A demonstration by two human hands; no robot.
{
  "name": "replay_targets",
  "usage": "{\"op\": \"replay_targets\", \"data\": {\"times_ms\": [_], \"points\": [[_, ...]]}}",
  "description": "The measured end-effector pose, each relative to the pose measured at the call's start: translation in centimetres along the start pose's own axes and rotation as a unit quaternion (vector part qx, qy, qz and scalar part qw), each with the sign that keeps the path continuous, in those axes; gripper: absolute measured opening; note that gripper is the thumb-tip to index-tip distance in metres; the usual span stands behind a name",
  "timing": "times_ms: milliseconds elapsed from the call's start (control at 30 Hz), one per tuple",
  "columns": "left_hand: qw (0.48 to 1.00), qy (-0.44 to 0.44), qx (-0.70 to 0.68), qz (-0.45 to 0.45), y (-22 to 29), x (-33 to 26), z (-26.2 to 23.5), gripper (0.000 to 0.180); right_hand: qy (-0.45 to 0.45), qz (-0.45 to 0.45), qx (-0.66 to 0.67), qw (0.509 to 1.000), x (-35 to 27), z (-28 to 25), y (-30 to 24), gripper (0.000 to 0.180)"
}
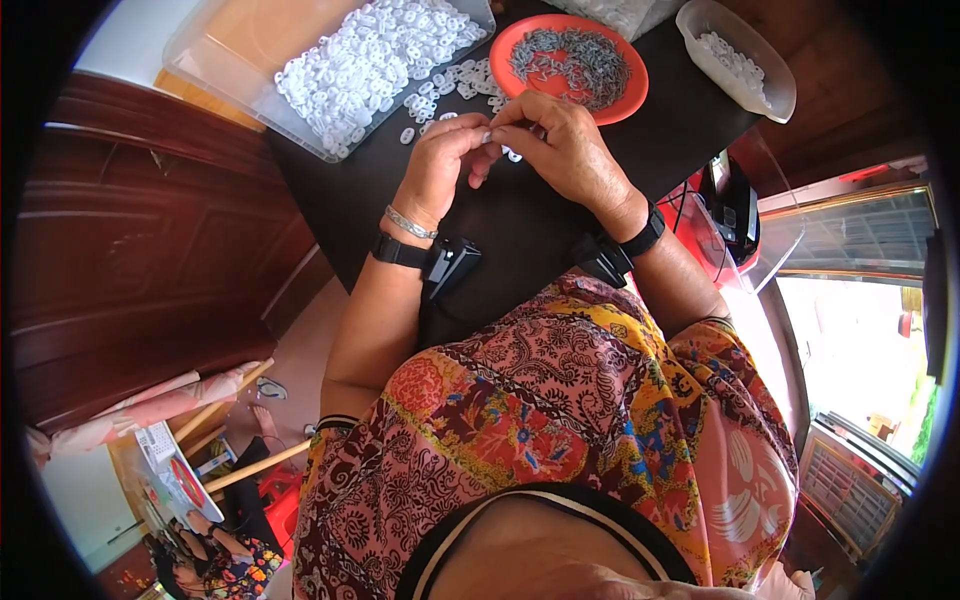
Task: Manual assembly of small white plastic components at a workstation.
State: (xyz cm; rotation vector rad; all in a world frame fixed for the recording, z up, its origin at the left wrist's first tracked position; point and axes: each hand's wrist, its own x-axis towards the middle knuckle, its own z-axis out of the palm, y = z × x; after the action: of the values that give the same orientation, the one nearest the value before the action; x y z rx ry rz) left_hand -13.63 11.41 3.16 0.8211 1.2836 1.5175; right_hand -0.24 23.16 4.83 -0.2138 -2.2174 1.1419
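Head view: both hands met over the dark table (520, 225), fingertips pinched together on one small white plastic ring (488, 136), barely visible between them. Left hand (440, 165) closed narrow around it from the left, right hand (565, 150) closed narrow from the right, thumb and forefinger tips touching. Too small and too covered to tell the ring's axis. Just beyond the fingertips, loose white rings (462, 88) scattered on the table. Farther off and leftward, a clear tray (215, 55) heaped with more. Straight ahead of the right hand, and nearer to it, an orange plate (630, 95) of small grey metal pieces. At far right, a clear tub (770, 85) holding a few white parts.
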Motion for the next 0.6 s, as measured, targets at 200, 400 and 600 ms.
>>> {"op": "replay_targets", "data": {"times_ms": [200, 400, 600], "points": [[0.996, 0.065, 0.045, 0.044, 0.2, 0.2, 1.2, 0.019, -0.019, 0.108, 0.036, 0.993, -0.2, -0.4, 1.2, 0.019], [0.973, 0.044, 0.21, 0.085, -0.3, 0.1, 1.7, 0.023, -0.035, 0.09, 0.015, 0.995, -0.4, -0.9, 1.1, 0.017], [0.954, 0.003, 0.261, 0.144, 1.4, -1.7, 4.4, 0.022, -0.089, 0.109, 0.053, 0.989, -0.3, -4.4, -1.0, 0.014]]}}
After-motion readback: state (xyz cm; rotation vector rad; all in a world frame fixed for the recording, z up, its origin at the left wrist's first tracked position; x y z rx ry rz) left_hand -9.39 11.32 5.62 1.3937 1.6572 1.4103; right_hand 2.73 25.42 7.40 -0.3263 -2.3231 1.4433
